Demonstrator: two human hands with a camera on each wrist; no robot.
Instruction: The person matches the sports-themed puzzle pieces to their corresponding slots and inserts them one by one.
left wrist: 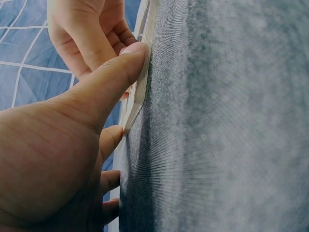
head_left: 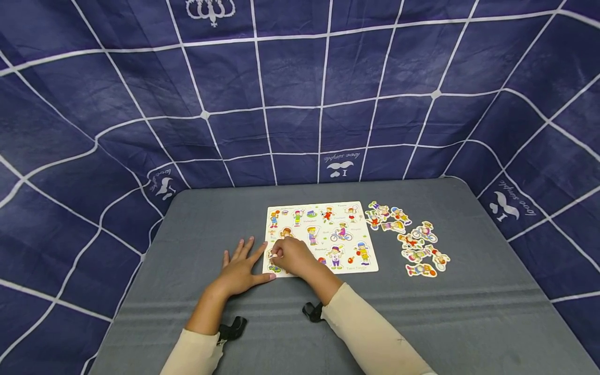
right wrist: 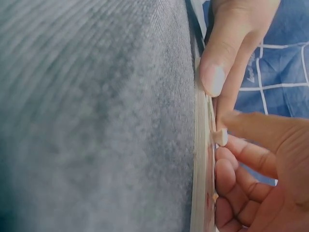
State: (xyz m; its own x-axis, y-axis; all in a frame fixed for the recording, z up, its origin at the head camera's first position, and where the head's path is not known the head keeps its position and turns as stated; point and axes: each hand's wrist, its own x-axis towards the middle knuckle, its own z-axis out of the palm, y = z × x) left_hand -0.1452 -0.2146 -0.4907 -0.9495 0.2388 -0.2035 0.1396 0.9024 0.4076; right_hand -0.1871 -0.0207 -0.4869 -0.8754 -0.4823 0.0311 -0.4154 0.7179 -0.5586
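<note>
A wooden puzzle board [head_left: 323, 260] printed with children playing sports lies flat on the grey table. My left hand [head_left: 238, 274] is spread at the board's left side, its thumb [left wrist: 133, 55] resting on the near edge. Over the board's lower left corner, my right hand [head_left: 294, 256] pinches a small whitish knob [right wrist: 220, 137] between thumb and forefinger, with the other fingers curled. The knob stands close over the board's face. In the head view, the right hand covers part of the figures there.
Several loose cut-out figure pieces lie right of the board, including a cyclist [head_left: 424, 232] and a figure with a ball [head_left: 421, 270]. The grey table [head_left: 211, 219] meets a blue grid-patterned cloth [head_left: 295, 130] behind and at the sides. Black wrist straps [head_left: 233, 328] sit at both sleeves.
</note>
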